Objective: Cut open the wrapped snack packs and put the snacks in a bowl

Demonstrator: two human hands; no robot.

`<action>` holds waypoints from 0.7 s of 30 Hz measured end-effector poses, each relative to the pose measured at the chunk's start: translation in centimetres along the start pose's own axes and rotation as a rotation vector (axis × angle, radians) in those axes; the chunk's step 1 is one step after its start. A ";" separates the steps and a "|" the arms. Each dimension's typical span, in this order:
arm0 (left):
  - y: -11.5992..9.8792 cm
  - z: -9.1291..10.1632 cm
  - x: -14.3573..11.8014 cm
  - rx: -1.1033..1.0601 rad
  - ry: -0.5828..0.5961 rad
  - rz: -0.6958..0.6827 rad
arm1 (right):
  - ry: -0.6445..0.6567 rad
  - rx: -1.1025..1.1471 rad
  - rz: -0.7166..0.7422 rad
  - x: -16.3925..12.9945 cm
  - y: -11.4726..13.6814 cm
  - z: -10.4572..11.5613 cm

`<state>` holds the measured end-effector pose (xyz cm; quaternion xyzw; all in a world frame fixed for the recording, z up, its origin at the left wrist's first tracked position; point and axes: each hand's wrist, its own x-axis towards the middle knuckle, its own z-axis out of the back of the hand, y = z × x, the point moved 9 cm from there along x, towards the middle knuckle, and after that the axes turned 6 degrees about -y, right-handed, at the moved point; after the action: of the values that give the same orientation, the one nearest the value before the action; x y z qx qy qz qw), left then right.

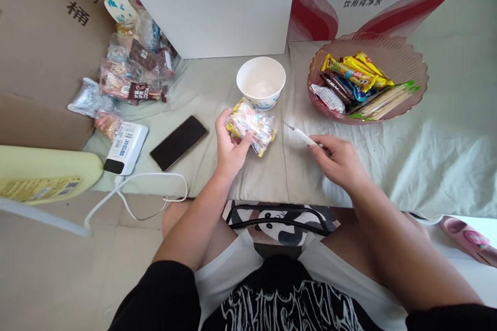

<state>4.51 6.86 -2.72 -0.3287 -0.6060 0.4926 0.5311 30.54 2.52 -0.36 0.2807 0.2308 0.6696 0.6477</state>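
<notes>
My left hand (232, 149) is closed around a crinkled clear snack packet (254, 126) with yellow edges; what is inside it is hard to make out. The packet is just in front of a white paper bowl (261, 80) with blue print near its base. In my right hand (341, 160) is a slim white craft knife (301, 135), its thin metal tip pointing left toward the packet. A gap separates tip and packet. Right of the bowl stands a pink ribbed glass bowl (417, 75) with several wrapped snacks and a packet of pale sticks.
A black phone (179, 143) and a white power bank (126, 148) with a cable lie on the left. Behind them are heaped snack wrappers (132, 72). White boxes (233, 5) stand along the back, a brown carton (42, 62) at left. A yellow-green bottle (46, 170) is nearby.
</notes>
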 end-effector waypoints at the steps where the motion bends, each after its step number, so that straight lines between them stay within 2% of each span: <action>1: -0.1 -0.7 -0.7 -0.016 0.051 0.007 | -0.086 -0.060 0.026 0.1 -0.3 0.7; 3: -0.3 -2.3 -2.2 0.005 0.173 0.032 | -0.190 -0.191 0.066 0.1 -0.9 1.3; 5: -1.0 -3.2 -3.2 0.091 0.281 0.022 | -0.222 -0.307 0.092 0.1 -1.4 1.0; 7: -1.9 -3.1 -3.2 0.211 0.311 -0.025 | -0.268 -0.387 0.115 0.1 -1.6 1.1; 9: -2.6 -2.0 -2.3 0.320 0.244 -0.064 | -0.344 -0.387 0.139 0.0 -1.4 1.6; 11: -2.6 -0.7 -1.1 0.357 0.161 -0.040 | -0.349 -0.262 0.195 -0.1 -0.6 1.5; 14: -1.1 0.3 -0.4 0.317 0.147 0.107 | -0.166 0.005 0.332 -0.6 1.7 -0.2; 16: -0.3 0.3 -0.4 0.303 0.165 0.190 | -0.057 0.086 0.363 -0.9 3.1 -1.4; 18: -0.4 0.5 -0.3 0.317 0.146 0.191 | -0.027 0.106 0.341 -1.0 3.7 -1.8; 21: -1.5 1.3 0.5 0.338 0.060 0.106 | -0.079 0.143 0.309 -0.8 3.6 -1.0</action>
<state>3.35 6.56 -1.10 -0.2807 -0.4805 0.6045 0.5700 27.27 1.57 1.26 0.3843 0.2065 0.7315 0.5240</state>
